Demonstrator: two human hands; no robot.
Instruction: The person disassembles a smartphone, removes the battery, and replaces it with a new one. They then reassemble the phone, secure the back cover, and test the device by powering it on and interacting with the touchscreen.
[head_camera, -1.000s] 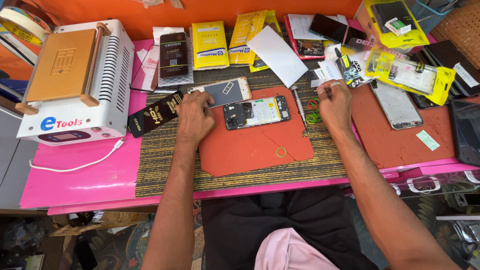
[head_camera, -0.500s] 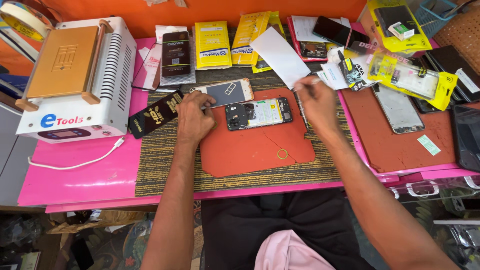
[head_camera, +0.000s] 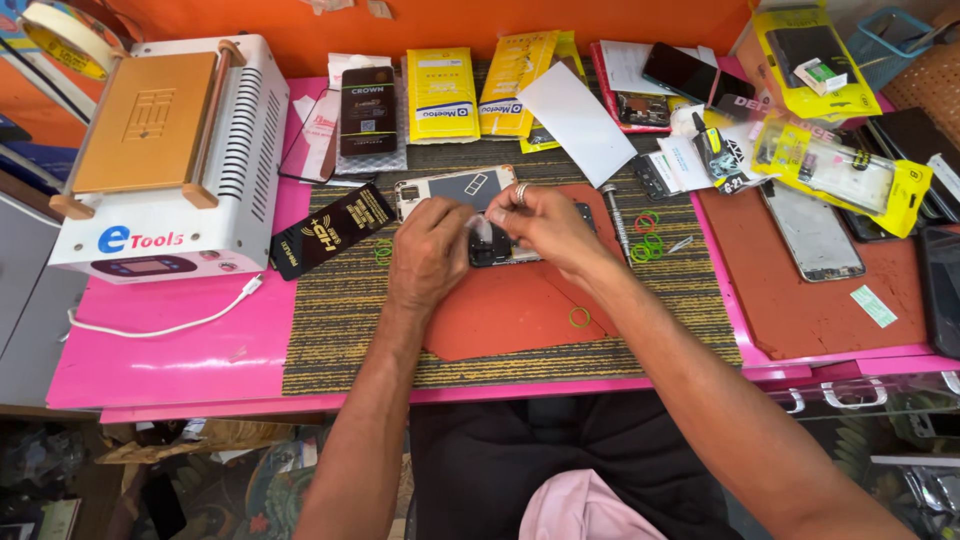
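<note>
An opened phone (head_camera: 497, 250) lies on a red mat (head_camera: 510, 305) at the middle of the bench, mostly covered by my hands. My left hand (head_camera: 430, 250) rests on its left end, fingers curled. My right hand (head_camera: 545, 222), a ring on one finger, meets the left above the phone, and the fingertips of both pinch a small pale piece (head_camera: 483, 228). A detached back cover (head_camera: 455, 188) lies just behind the hands. A screwdriver (head_camera: 615, 222) lies to the right of my right hand.
A white heating machine (head_camera: 170, 150) with a wooden top stands at the left, its cable (head_camera: 170, 325) trailing across the pink table (head_camera: 160, 350). Yellow packets (head_camera: 442, 95), a black packet (head_camera: 335, 228), loose phones (head_camera: 812, 232), coloured rubber bands (head_camera: 648, 235) and a second red mat (head_camera: 800, 310) surround the work.
My right hand has come back from the right side of the bench to the phone and now meets my left hand over it. The left hand has shifted slightly right.
</note>
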